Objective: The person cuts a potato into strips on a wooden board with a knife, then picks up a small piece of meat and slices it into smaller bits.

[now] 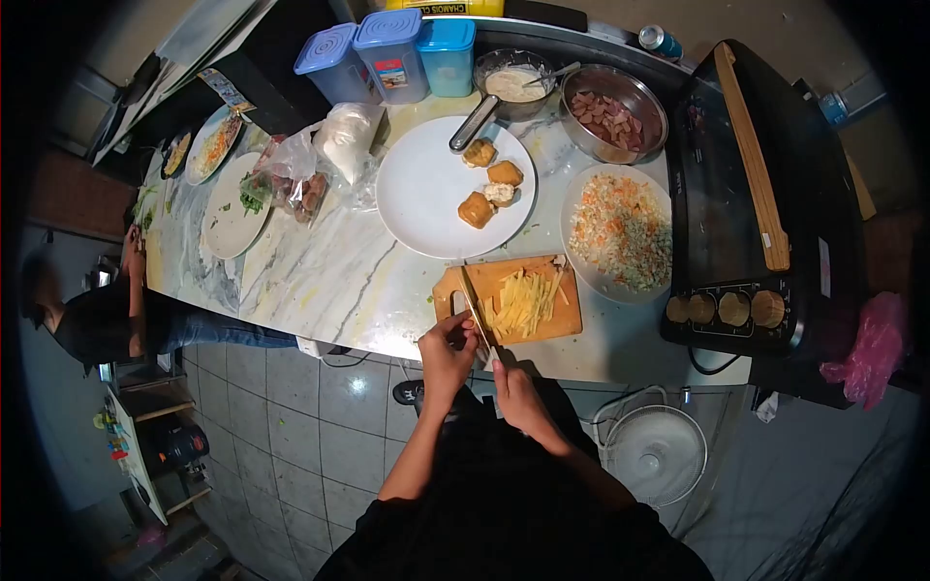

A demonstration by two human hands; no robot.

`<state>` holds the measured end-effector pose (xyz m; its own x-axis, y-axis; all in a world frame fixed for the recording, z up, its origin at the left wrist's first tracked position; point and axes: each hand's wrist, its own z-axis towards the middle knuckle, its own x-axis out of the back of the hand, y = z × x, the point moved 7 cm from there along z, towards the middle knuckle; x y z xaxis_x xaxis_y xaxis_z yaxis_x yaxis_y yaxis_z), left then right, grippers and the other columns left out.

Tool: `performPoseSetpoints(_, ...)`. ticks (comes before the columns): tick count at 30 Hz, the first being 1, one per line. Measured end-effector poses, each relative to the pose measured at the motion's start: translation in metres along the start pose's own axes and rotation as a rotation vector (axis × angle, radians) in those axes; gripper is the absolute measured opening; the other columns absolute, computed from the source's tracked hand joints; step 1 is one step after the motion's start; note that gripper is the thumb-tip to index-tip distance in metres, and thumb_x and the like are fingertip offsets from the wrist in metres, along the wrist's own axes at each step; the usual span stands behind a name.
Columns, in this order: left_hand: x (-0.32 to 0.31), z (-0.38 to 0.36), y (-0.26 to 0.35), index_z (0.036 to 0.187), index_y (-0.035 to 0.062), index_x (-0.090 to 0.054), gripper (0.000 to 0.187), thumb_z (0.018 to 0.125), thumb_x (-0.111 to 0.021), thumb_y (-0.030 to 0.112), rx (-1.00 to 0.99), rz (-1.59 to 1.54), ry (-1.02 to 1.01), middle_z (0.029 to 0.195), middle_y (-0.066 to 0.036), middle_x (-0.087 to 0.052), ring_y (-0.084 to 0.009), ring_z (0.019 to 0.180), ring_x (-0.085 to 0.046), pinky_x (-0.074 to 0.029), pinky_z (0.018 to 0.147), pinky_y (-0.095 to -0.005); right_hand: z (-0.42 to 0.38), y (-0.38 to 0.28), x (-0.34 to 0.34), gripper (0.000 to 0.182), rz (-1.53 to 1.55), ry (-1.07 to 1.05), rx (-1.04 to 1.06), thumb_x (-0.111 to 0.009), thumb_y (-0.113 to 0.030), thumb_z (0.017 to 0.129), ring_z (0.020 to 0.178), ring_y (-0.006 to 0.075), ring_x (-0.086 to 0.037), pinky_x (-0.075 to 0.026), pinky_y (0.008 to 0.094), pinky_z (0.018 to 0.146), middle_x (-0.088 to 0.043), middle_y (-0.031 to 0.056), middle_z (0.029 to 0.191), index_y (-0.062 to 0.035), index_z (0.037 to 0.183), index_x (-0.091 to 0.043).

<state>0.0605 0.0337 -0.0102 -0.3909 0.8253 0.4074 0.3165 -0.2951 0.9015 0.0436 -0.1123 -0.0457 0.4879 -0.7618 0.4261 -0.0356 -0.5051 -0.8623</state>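
My right hand is wrapped around the handle of a kitchen knife, whose blade points away from me over the left part of a wooden cutting board. Beside the blade, at the board's near edge, my left hand is closed with its fingertips bunched together. Whatever they may pinch is too small to make out. Pale yellow strips, cut thin, lie heaped on the board to the right of the knife.
Behind the board sits a white plate with several browned stuffed pieces. To the right are a plate of shredded vegetables, a metal bowl of sliced meat and a black oven. Another person stands far left.
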Motion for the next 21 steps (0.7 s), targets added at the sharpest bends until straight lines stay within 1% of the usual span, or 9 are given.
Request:
performPoseSetpoints(3,0.0009,0.0008,-0.0004,0.100,-0.0072,-0.064,0.028,0.073,-0.066,-0.003,0.009,-0.011,0.002,0.076,-0.009,-0.066,-0.0121,0.067,-0.063,-0.050,0.066,-0.0238,0.0006,-0.0031,0.0000,0.053,-0.015,-0.012,-0.001,-0.031,-0.029,0.099,0.069,0.0487,-0.052,-0.040,0.0490,0.058,-0.051,0.0311,0.064,0.0091,0.067,-0.048)
performPoseSetpoints(5,0.0023,0.0008,0.0040,0.100,-0.0074,-0.064,0.028,0.073,-0.066,-0.003,-0.006,0.021,0.004,0.075,-0.009,-0.066,-0.0117,0.067,-0.063,-0.049,0.065,-0.0237,0.0005,-0.0037,0.0007,0.053,-0.023,-0.003,-0.022,-0.031,-0.031,0.098,0.069,0.0487,-0.054,-0.041,0.0509,0.059,-0.053,0.0307,0.065,0.0077,0.069,-0.054)
performPoseSetpoints(6,0.0020,0.0013,0.0044,0.100,-0.0074,-0.064,0.028,0.073,-0.066,-0.003,-0.006,0.020,0.003,0.075,-0.009,-0.066,-0.0117,0.067,-0.063,-0.049,0.065,-0.0237,0.0007,-0.0054,0.0014,0.053,-0.024,-0.001,-0.023,-0.031,-0.031,0.098,0.069,0.0487,-0.054,-0.041,0.0509,0.059,-0.053,0.0307,0.065,0.0077,0.069,-0.054)
performPoseSetpoints(8,0.0025,0.0011,0.0039,0.100,-0.0074,-0.064,0.028,0.073,-0.066,-0.004,0.002,0.015,0.001,0.075,-0.010,-0.066,-0.0115,0.066,-0.062,-0.049,0.065,-0.0238,0.0002,-0.0085,0.0022,0.053,-0.011,0.003,-0.029,-0.031,-0.029,0.099,0.069,0.0491,-0.052,-0.040,0.0493,0.058,-0.050,0.0316,0.063,0.0097,0.066,-0.048)
performPoseSetpoints(12,0.0027,0.0017,0.0052,0.101,-0.0070,-0.064,0.029,0.072,-0.066,-0.004,-0.002,0.021,-0.004,0.074,-0.010,-0.066,-0.0119,0.066,-0.063,-0.049,0.065,-0.0242,0.0002,-0.0078,0.0009,0.053,-0.030,0.000,-0.030,-0.031,-0.028,0.099,0.069,0.0490,-0.053,-0.040,0.0493,0.058,-0.050,0.0316,0.063,0.0097,0.067,-0.048)
performPoseSetpoints(14,0.0025,0.0022,0.0060,0.101,-0.0064,-0.064,0.029,0.072,-0.066,-0.003,0.026,0.006,-0.013,0.074,-0.010,-0.066,-0.0125,0.066,-0.063,-0.050,0.065,-0.0245,0.0004,-0.0030,-0.0017,0.052,-0.052,-0.011,-0.059,-0.032,-0.028,0.099,0.069,0.0491,-0.053,-0.040,0.0495,0.057,-0.050,0.0315,0.063,0.0097,0.068,-0.049)
performPoseSetpoints(18,0.0014,0.0030,0.0007,0.101,-0.0062,-0.064,0.029,0.072,-0.067,-0.002,0.015,-0.006,-0.019,0.074,-0.010,-0.066,-0.0130,0.066,-0.064,-0.050,0.065,-0.0247,-0.0001,-0.0036,-0.0007,0.051,-0.056,0.017,-0.038,-0.032,-0.028,0.099,0.069,0.0492,-0.053,-0.040,0.0496,0.057,-0.050,0.0315,0.063,0.0098,0.068,-0.048)
performPoseSetpoints(21,0.0019,0.0028,0.0019,0.101,-0.0059,-0.064,0.029,0.072,-0.067,-0.002,0.028,-0.007,-0.023,0.074,-0.010,-0.066,-0.0132,0.067,-0.064,-0.051,0.066,-0.0250,-0.0009,-0.0032,-0.0017,0.050,-0.053,-0.008,-0.066,-0.032,-0.028,0.099,0.068,0.0492,-0.053,-0.040,0.0494,0.057,-0.050,0.0313,0.063,0.0097,0.069,-0.048)
